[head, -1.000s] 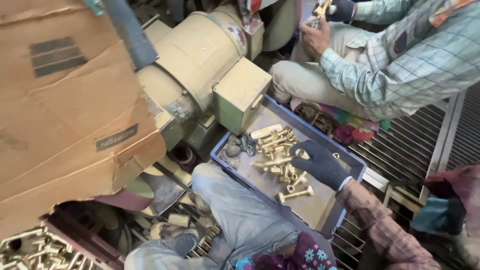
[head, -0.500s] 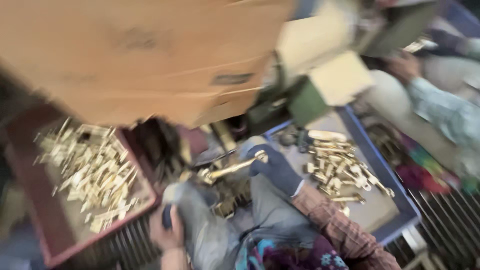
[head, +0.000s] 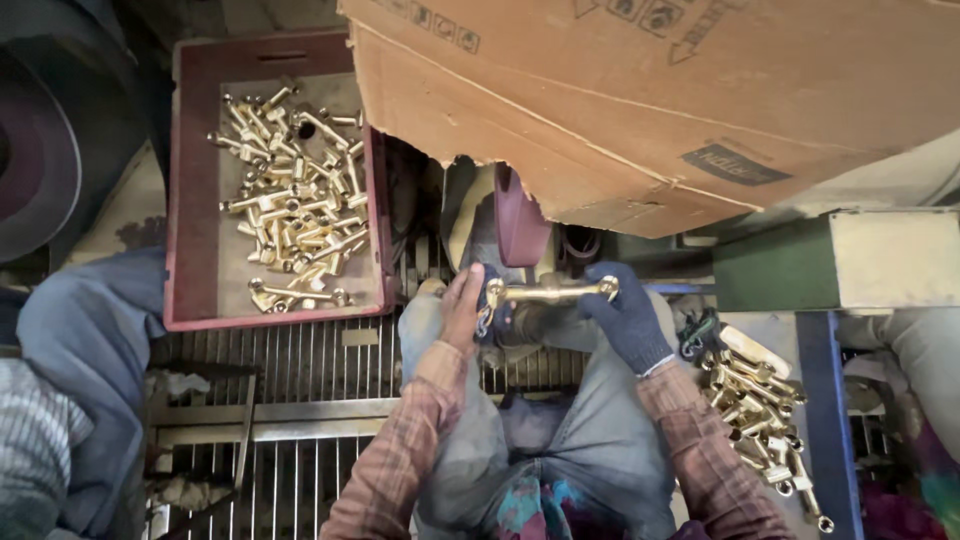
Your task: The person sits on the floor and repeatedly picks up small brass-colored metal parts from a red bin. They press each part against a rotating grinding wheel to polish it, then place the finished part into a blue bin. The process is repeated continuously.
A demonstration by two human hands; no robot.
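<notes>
Far left, a dark round drum-like shape, partly out of view, and below it somebody else's blue-trousered leg plus a bit of grey striped sleeve at the near-left corner. Next over, a maroon plastic crate sitting on a metal floor grate, loaded with a loose heap of shiny brass fittings, mostly piled toward its right half. Then the left hand, bare, plaid cuff at the wrist, fingers clenched round the left end of a brass rod-shaped part. Part held level, just above the knees, right in front of a dark red grinding wheel poking out from under a big torn cardboard sheet that covers most of the far right of the scene. Can't tell if the part is actually touching the wheel. Right hand in a dark blue knit glove, fingers grasping the right end of that same part. Down below, grey-blue jeans and both plaid sleeves. Further right, a green and cream machine housing, and near it a blue-rimmed tray with another pile of duller brass pieces. At the far right edge, someone's pale trouser leg.
</notes>
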